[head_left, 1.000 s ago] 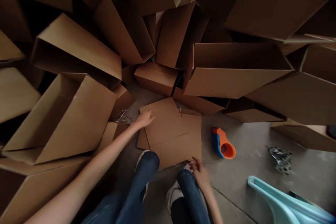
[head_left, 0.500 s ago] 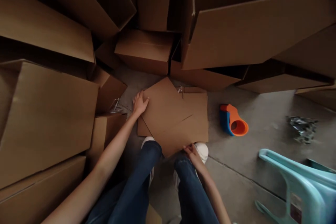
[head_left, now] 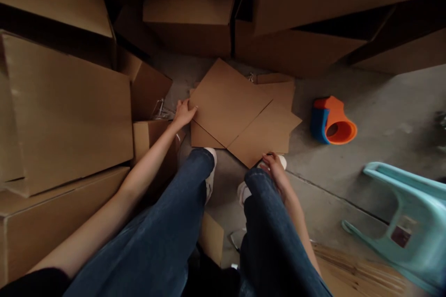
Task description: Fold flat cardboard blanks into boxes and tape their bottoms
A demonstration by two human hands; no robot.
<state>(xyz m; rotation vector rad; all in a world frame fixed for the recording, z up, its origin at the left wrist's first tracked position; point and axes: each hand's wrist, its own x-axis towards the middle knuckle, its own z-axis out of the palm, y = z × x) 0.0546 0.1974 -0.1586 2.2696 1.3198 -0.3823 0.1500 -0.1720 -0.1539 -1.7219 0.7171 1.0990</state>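
Observation:
A flat brown cardboard sheet (head_left: 237,102) lies slanted on top of other flat cardboard (head_left: 205,137) on the floor before my shoes. A dark crease or slit crosses the sheet. At its left edge rests my left hand (head_left: 184,113), fingers spread and thumb apart, touching the cardboard. My right hand (head_left: 274,166) is by the sheet's near right edge, above my shoe, with curled fingers that seem to pinch the edge; the fingertips are partly hard to make out.
Open cardboard boxes (head_left: 69,111) crowd the left, and more boxes (head_left: 188,37) stand at the back. On the floor to the right are an orange and blue tape dispenser (head_left: 339,123) and a light-blue plastic stool (head_left: 414,218). Flat cardboard (head_left: 355,269) lies at lower right.
The top sheet has turned over the cardboard beneath, and its right corner now sticks out past it. Both hands stay at its edges. The view has shifted, moving the scene up and partly rightward.

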